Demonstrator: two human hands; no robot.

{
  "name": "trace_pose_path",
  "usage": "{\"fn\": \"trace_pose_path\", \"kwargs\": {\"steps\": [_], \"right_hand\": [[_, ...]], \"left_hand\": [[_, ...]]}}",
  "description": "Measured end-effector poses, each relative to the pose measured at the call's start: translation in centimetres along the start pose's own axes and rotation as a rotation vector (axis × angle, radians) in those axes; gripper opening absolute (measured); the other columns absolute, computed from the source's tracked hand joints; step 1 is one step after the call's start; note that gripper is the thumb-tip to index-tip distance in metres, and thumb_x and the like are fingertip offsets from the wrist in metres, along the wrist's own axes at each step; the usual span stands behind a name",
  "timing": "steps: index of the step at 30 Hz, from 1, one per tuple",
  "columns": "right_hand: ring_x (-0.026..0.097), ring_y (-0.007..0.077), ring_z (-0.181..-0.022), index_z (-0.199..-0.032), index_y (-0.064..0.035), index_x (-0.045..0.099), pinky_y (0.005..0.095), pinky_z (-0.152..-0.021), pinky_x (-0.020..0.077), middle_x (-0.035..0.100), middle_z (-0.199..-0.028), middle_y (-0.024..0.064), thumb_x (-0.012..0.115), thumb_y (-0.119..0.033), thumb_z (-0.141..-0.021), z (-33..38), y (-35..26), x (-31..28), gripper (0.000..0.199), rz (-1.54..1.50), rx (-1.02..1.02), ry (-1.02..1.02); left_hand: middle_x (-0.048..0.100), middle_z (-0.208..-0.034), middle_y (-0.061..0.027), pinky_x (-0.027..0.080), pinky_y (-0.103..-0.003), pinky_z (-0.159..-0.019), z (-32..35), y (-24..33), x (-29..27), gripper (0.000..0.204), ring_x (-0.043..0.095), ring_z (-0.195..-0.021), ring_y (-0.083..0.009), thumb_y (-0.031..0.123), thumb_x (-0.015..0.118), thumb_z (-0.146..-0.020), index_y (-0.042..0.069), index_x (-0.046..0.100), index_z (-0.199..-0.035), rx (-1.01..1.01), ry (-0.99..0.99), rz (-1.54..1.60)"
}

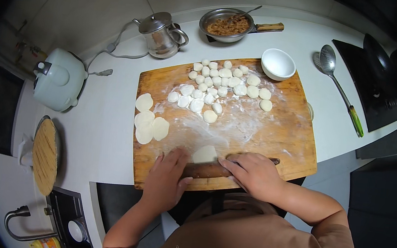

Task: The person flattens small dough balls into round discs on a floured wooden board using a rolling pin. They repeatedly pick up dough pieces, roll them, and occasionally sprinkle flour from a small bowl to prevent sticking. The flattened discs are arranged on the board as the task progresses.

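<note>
A dark brown wooden rolling pin (pixel 207 171) lies across the near edge of a floured wooden board (pixel 276 138). My left hand (pixel 167 174) rests over its left end, fingers pointing away from me. Over the right part sits my right hand (pixel 253 173), and the pin's dark tip shows past it. A pale piece of dough (pixel 205 154) lies against the pin's far side, between my hands. Several flattened dough rounds (pixel 145 125) overlap at the board's left edge. Small floured dough pieces (pixel 208 83) cover the far middle, with one disc (pixel 210 116) nearer to me.
A white bowl (pixel 278 64) stands at the board's far right corner. Behind are a pan of brown filling (pixel 228 26) and a metal kettle (pixel 162 37). A slotted spoon (pixel 335 76) lies by the black stove (pixel 378 96). At left are a pale green cooker (pixel 60 80) and a sink (pixel 66 212).
</note>
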State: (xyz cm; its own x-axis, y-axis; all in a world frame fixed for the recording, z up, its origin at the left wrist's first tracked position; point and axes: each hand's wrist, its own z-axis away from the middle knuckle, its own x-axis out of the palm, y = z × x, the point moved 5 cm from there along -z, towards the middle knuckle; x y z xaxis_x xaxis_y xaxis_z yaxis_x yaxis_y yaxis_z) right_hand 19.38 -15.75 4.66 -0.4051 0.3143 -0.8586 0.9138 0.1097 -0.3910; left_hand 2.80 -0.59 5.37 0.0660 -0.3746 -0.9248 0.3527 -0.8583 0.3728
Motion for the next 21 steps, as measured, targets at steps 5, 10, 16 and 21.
{"fn": "trace_pose_path", "kwargs": {"steps": [5, 10, 16, 21], "right_hand": [[0.058, 0.0305, -0.116, -0.133, -0.0059, 0.057, 0.0409, -0.096, 0.0480, 0.062, -0.123, 0.0117, 0.070, -0.027, -0.084, -3.7, 1.7, 0.7, 0.055, 0.003, 0.035, -0.065], [0.041, 0.0358, -0.140, -0.142, -0.0041, 0.050, 0.0445, -0.112, 0.0380, 0.049, -0.147, 0.0168, 0.066, -0.039, -0.089, -6.8, 4.2, 1.2, 0.066, 0.156, 0.038, -0.018], [0.042, 0.0390, -0.138, -0.146, -0.0022, 0.043, 0.0484, -0.111, 0.0373, 0.044, -0.150, 0.0197, 0.067, -0.042, -0.088, -2.7, 1.9, 0.8, 0.074, 0.072, 0.014, -0.101], [0.050, 0.0349, -0.127, -0.145, -0.0017, 0.044, 0.0455, -0.105, 0.0419, 0.051, -0.141, 0.0178, 0.069, -0.032, -0.087, 0.4, -0.1, 1.0, 0.071, 0.028, -0.015, -0.135]], "left_hand": [[0.032, -0.158, -0.0193, 0.025, -0.058, -0.117, -2.4, -1.6, 1.1, 0.069, 0.031, -0.147, -0.0370, 0.023, 0.068, -0.090, 0.009, 0.038, -0.151, -0.050, 0.043, -0.222], [0.030, -0.159, -0.0207, 0.021, -0.056, -0.120, -5.2, -4.0, 0.7, 0.071, 0.029, -0.147, -0.0416, 0.022, 0.067, -0.089, 0.007, 0.036, -0.151, -0.060, 0.195, -0.182], [0.032, -0.157, -0.0215, 0.028, -0.055, -0.117, -1.5, -1.0, 0.7, 0.069, 0.035, -0.143, -0.0397, 0.024, 0.067, -0.090, 0.004, 0.037, -0.150, -0.001, 0.017, -0.086], [0.052, -0.137, -0.0224, 0.041, -0.047, -0.107, -0.9, -1.5, 0.0, 0.054, 0.051, -0.127, -0.0401, 0.023, 0.066, -0.091, 0.002, 0.050, -0.137, 0.067, 0.073, 0.186]]}}
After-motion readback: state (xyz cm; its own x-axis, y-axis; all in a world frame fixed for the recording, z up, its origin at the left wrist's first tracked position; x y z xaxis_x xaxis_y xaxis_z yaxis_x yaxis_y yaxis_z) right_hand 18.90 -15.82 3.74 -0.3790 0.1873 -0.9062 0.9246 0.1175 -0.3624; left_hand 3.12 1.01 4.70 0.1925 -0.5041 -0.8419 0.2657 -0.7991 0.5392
